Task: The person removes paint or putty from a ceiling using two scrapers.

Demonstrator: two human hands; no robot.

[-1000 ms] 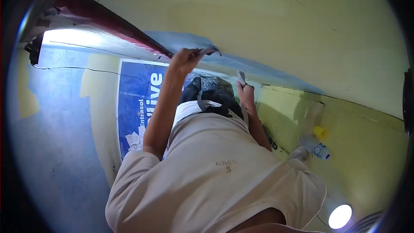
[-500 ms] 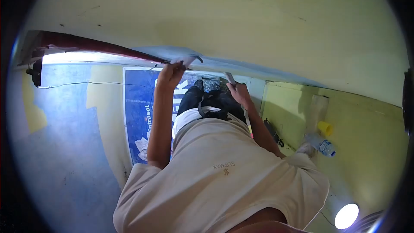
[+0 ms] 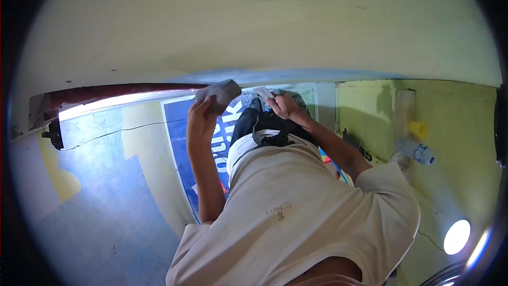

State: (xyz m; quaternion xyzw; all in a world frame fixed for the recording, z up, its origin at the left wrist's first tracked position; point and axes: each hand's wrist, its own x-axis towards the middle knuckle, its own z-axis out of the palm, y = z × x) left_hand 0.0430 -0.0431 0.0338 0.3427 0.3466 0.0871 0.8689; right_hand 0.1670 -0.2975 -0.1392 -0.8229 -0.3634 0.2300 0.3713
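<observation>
My left hand (image 3: 203, 112) is raised on the left, its fingers closed on a grey, bent sheet that looks like sandpaper (image 3: 225, 93). The sheet curves above the fingers, close to the blue-stained lower part of the pale wall (image 3: 254, 37). In front of my waist, my right hand (image 3: 286, 107) grips a small flat pale piece (image 3: 263, 93). Its far end sticks out past the fingers toward the left hand; its exact kind I cannot make out. The two hands are apart.
A blue printed banner (image 3: 182, 143) lies below on the left. At right are a yellow cup (image 3: 418, 129), a plastic bottle (image 3: 415, 151) and a bright round lamp (image 3: 456, 237). A dark device with a cable (image 3: 54, 133) is at far left, beside a red strip (image 3: 121, 92).
My left hand has moved slightly down, and the grey sheet now shows its broad face. My right hand has turned its piece toward the left. The view has shifted.
</observation>
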